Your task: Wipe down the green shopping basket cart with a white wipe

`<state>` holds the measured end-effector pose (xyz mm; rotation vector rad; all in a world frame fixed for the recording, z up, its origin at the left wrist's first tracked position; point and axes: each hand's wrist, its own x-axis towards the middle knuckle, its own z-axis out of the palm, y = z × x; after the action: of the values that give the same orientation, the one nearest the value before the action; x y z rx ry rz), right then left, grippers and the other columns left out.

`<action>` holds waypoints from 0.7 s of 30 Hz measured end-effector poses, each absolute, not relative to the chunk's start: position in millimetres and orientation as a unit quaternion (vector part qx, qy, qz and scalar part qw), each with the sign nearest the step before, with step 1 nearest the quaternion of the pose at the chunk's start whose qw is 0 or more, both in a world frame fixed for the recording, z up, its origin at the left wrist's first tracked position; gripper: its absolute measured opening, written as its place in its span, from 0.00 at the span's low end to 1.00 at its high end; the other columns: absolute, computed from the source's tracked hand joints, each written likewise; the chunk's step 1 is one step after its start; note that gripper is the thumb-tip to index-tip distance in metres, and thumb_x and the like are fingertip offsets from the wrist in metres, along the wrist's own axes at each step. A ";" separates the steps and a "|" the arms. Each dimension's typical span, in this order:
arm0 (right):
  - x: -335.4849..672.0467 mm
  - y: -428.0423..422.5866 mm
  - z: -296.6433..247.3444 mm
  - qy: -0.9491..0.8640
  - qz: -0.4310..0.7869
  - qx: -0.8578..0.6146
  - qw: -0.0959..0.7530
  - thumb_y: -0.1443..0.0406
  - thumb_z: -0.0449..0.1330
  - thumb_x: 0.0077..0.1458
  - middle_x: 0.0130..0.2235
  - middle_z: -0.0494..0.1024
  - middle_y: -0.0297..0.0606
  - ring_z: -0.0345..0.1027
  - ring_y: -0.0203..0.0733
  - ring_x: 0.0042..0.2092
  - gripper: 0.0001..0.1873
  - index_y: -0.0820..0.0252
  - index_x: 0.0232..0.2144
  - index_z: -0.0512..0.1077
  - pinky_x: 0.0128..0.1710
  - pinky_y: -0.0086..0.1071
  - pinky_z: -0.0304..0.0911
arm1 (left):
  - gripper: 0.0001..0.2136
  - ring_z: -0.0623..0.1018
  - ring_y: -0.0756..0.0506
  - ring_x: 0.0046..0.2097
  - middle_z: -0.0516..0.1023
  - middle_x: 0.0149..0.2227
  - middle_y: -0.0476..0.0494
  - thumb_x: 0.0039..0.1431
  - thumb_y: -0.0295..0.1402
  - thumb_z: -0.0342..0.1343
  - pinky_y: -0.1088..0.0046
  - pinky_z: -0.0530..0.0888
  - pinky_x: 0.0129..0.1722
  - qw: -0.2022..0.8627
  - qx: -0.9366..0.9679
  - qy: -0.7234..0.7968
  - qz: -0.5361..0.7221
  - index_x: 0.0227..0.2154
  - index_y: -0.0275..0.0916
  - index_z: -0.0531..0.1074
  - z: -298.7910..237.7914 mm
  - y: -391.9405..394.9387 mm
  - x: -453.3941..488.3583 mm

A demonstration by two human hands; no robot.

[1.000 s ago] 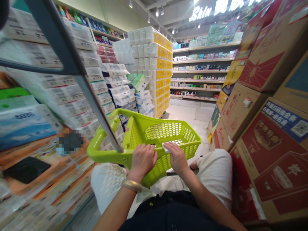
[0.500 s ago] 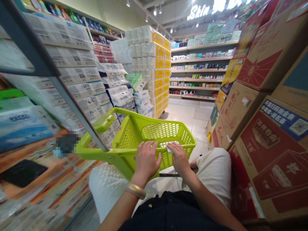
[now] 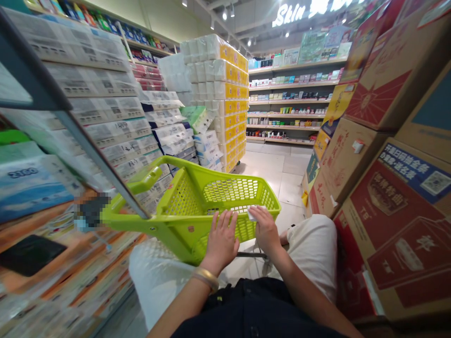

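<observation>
A lime-green plastic shopping cart basket [image 3: 197,188] stands right in front of my knees in a shop aisle. My left hand [image 3: 222,239] lies flat against the basket's near wall, fingers stretched out and spread. My right hand [image 3: 266,230] rests on the near rim to the right, fingers pressed on a small white cloth or wipe [image 3: 254,214] against the rim. A gold bangle [image 3: 207,278] sits on my left wrist.
Stacked tissue packs [image 3: 105,117] and a grey shelf post [image 3: 88,150] crowd the left. Brown and red cartons [image 3: 384,155] rise on the right. A tall pallet of toilet rolls [image 3: 218,94] stands ahead, and tiled floor [image 3: 278,173] runs to far shelves.
The basket has swung left, its handle moving away. My left hand went from gripping the rim to lying flat and spread on the wall. My right hand stays on the white cloth.
</observation>
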<state>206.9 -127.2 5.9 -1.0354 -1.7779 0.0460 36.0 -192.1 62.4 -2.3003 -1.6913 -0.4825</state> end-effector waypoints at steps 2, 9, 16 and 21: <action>202.1 -129.4 8.1 -0.763 0.027 -0.410 0.500 0.77 0.47 0.51 0.53 0.77 0.38 0.67 0.44 0.59 0.30 0.54 0.51 0.74 0.62 0.48 0.59 | 0.32 0.59 0.36 0.66 0.65 0.62 0.36 0.54 0.34 0.54 0.51 0.48 0.68 0.125 -0.790 -0.577 -0.163 0.63 0.38 0.56 61.0 -192.6 35.4; 239.9 -113.5 3.8 -0.673 0.001 -0.519 0.527 0.77 0.47 0.47 0.47 0.81 0.43 0.72 0.47 0.52 0.27 0.60 0.44 0.78 0.58 0.50 0.65 | 0.33 0.57 0.36 0.67 0.63 0.64 0.36 0.54 0.36 0.54 0.51 0.46 0.69 0.123 -0.792 -0.578 -0.154 0.64 0.35 0.55 57.3 -192.7 33.5; 202.4 -131.0 10.0 -0.765 0.031 -0.416 0.491 0.78 0.47 0.50 0.53 0.78 0.38 0.66 0.44 0.59 0.30 0.56 0.51 0.74 0.63 0.48 0.58 | 0.34 0.56 0.37 0.67 0.63 0.63 0.36 0.54 0.36 0.54 0.51 0.46 0.69 0.126 -0.789 -0.579 -0.159 0.64 0.35 0.55 53.9 -191.8 34.2; 222.1 -121.5 3.5 -0.718 0.021 -0.467 0.516 0.78 0.47 0.50 0.51 0.79 0.42 0.69 0.45 0.56 0.29 0.58 0.49 0.75 0.61 0.49 0.59 | 0.34 0.56 0.37 0.67 0.62 0.64 0.36 0.55 0.37 0.54 0.50 0.46 0.69 0.124 -0.791 -0.578 -0.158 0.64 0.36 0.54 53.3 -191.6 33.3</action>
<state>222.1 -121.5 3.5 -1.1211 -1.7251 0.0498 33.3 -191.6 53.3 -2.3056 -1.6853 -0.4617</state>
